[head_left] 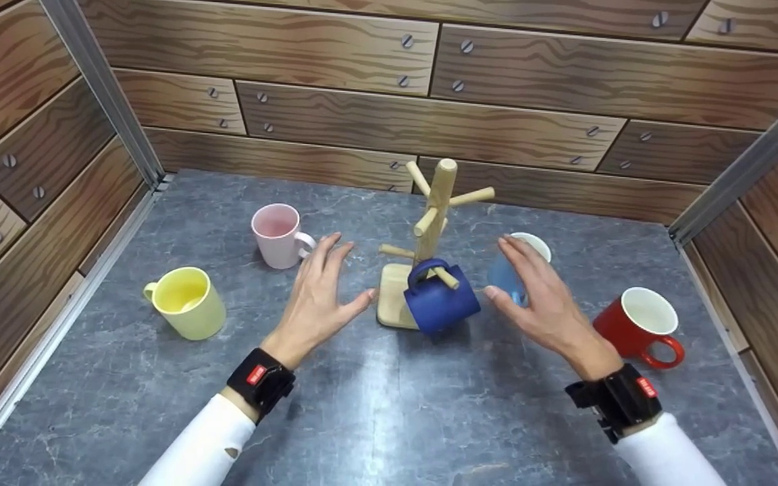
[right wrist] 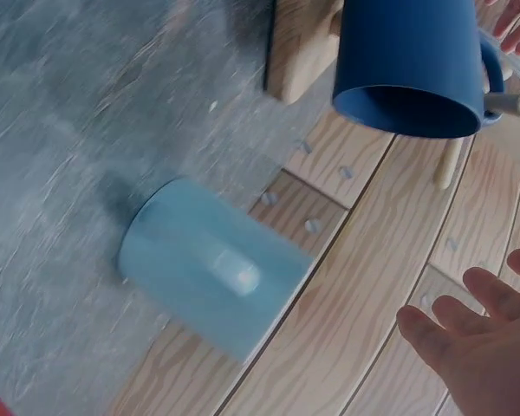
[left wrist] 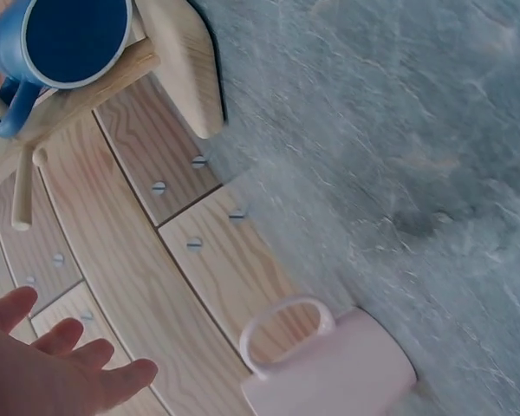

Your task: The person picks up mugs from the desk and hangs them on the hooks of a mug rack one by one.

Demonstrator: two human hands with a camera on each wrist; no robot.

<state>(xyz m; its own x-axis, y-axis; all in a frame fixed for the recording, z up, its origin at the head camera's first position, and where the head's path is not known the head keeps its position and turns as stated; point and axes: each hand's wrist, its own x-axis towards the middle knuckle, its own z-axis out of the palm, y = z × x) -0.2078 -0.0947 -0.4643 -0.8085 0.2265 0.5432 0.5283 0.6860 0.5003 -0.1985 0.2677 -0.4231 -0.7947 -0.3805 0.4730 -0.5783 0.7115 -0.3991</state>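
A dark blue mug (head_left: 444, 302) hangs tilted by its handle on a lower peg of the wooden mug tree (head_left: 442, 196). My left hand (head_left: 318, 300), fingers spread and holding nothing, is left of the tree, close to the handle of the pink mug (head_left: 275, 236). On the other side my right hand (head_left: 543, 300) is held out open, partly hiding a light blue mug (head_left: 505, 273) behind it. In the right wrist view that light blue mug (right wrist: 212, 264) stands on the table below the fingers (right wrist: 468, 312). Both palms face the tree.
A yellow mug (head_left: 190, 304) stands at the left and a red mug (head_left: 635, 324) at the right, its handle toward the front. Wood-patterned walls (head_left: 335, 108) with metal corner posts (head_left: 102, 88) enclose the grey marbled table (head_left: 362, 418).
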